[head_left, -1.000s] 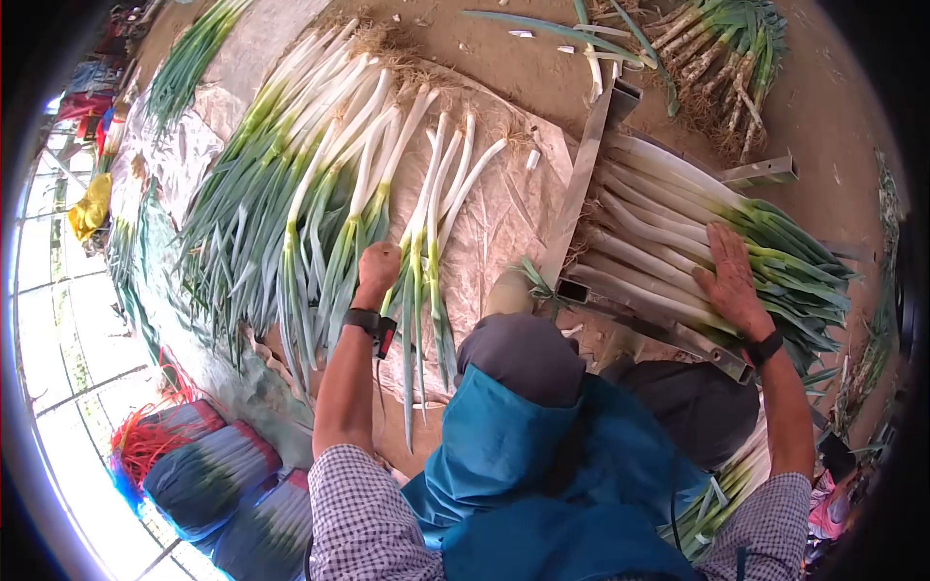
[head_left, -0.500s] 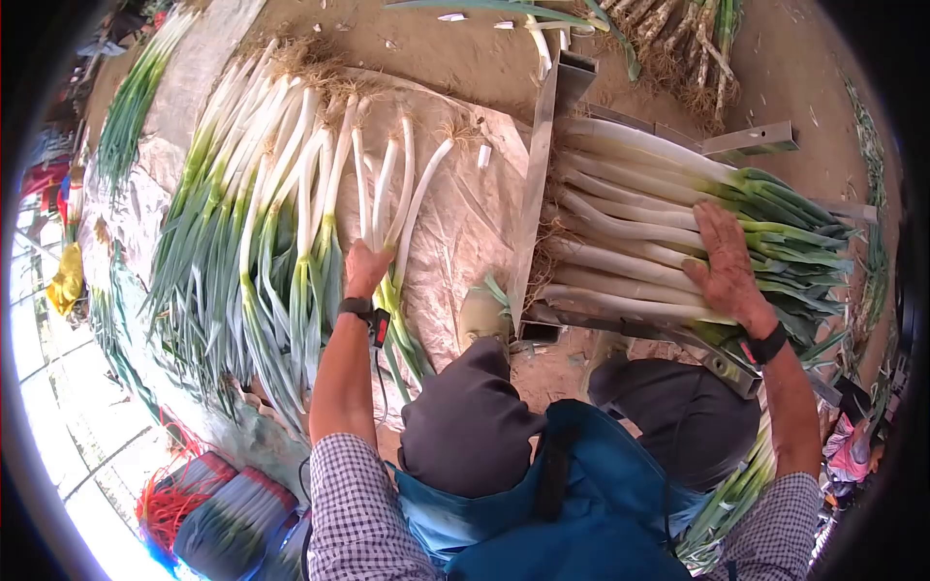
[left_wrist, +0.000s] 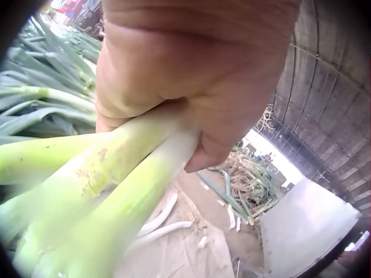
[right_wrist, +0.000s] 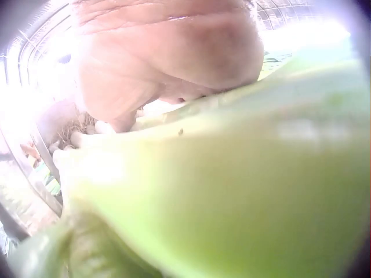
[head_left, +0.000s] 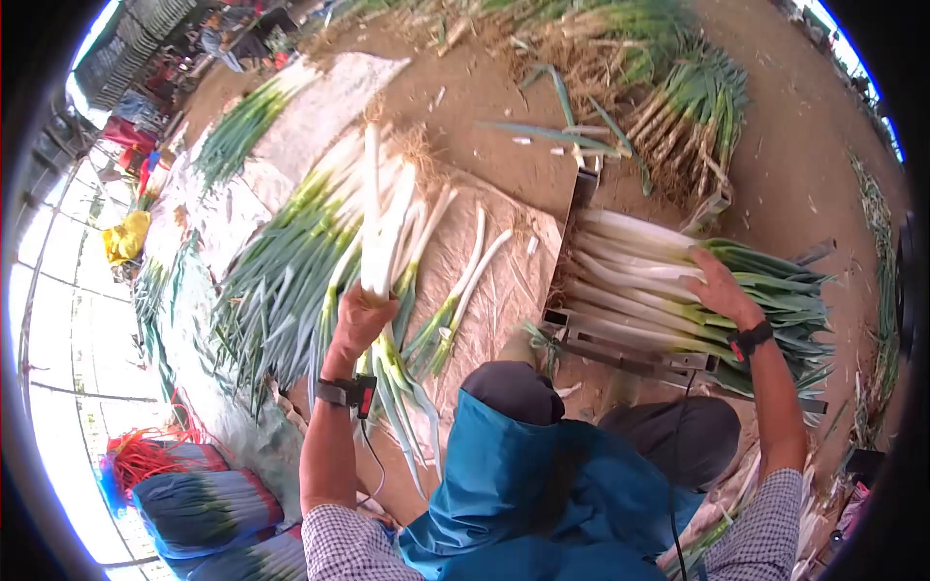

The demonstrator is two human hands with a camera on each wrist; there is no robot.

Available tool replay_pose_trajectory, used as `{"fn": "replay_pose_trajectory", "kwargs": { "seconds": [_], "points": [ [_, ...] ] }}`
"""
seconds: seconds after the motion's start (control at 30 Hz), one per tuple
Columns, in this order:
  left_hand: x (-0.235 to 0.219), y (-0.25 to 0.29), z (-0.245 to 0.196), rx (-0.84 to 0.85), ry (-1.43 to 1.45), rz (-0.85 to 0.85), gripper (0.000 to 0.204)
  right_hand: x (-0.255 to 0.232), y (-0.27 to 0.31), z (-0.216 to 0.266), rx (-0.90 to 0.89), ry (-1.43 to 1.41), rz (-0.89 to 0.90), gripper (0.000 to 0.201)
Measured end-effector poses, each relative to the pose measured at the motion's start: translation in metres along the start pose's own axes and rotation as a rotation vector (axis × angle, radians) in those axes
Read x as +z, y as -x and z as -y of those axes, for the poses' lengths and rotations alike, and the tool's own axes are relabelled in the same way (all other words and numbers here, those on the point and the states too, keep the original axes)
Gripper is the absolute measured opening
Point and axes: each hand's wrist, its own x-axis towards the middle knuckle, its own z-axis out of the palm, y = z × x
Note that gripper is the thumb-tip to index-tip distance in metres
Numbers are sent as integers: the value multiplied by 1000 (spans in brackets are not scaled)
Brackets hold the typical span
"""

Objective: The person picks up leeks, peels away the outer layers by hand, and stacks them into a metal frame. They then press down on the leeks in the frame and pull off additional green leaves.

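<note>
My left hand (head_left: 363,318) grips a few leeks (head_left: 384,228) around their stalks, white root ends pointing away and green leaves trailing below. In the left wrist view, thumb and fingers wrap pale green stalks (left_wrist: 124,153). My right hand (head_left: 725,292) rests with loosely spread fingers on a row of leeks (head_left: 630,266) lying in a metal frame (head_left: 630,354). A leek's pale green stalk (right_wrist: 232,179) fills the right wrist view beneath that palm. Two loose leeks (head_left: 472,273) lie on the sheet between my left hand and the frame.
A large spread of leeks (head_left: 281,247) covers the sheet (head_left: 504,334) on the left. Rooty leeks (head_left: 688,121) are heaped beyond the frame, with trimmed scraps nearby. Wrapped bundles (head_left: 203,504) and red ties (head_left: 145,455) sit at lower left.
My left hand has closed round several leeks beside the spread and raised them off the sheet. The right hand stays on the framed leeks. The head view has tilted upward.
</note>
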Motion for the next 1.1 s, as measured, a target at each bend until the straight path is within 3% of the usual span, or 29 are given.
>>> {"fn": "replay_pose_trajectory", "kwargs": {
  "seconds": [0.1, 0.2, 0.23, 0.33, 0.43, 0.5, 0.57, 0.6, 0.63, 0.7, 0.77, 0.87, 0.9, 1.1],
  "points": [
    [-10, 21, -49, 68, 110, 56, 23, -78, 13, 77, -32, -189, -296, 31],
    [-8, 38, -92, 109, 116, 210, 26, -124, 43, 173, -136, -437, -319, 30],
    [0, 46, -108, 177, 149, 224, 32, -127, 49, 202, -176, -484, -255, 30],
    [14, 66, -139, 231, 163, 355, 38, -82, 53, 273, -389, -679, -171, 32],
    [31, 90, -160, 322, 230, 494, 36, -17, 38, 323, -420, -1121, -258, 34],
    [39, 114, -174, 324, 167, 471, 34, -4, 34, 363, -472, -1450, -258, 34],
    [45, 132, -181, 337, 54, 414, 32, 9, 34, 393, -350, -1436, -362, 34],
    [52, 131, -171, 375, 90, 375, 33, 14, 37, 398, -281, -1427, -422, 33],
    [58, 135, -167, 410, 21, 334, 36, 15, 41, 396, -352, -1218, -456, 34],
    [62, 146, -165, 506, -11, 282, 39, 30, 27, 404, -263, -1592, -347, 29],
    [64, 157, -165, 624, 69, 264, 41, 20, 35, 406, -220, -1681, -225, 34],
    [52, 158, -155, 375, 95, 439, 43, 11, 38, 398, -183, -1734, -101, 39],
    [52, 161, -152, 472, 58, 405, 43, 9, 37, 396, -185, -1759, -85, 39],
    [31, 161, -163, 228, -173, 614, 38, 12, 35, 396, -219, -1707, -106, 37]
  ]
}}
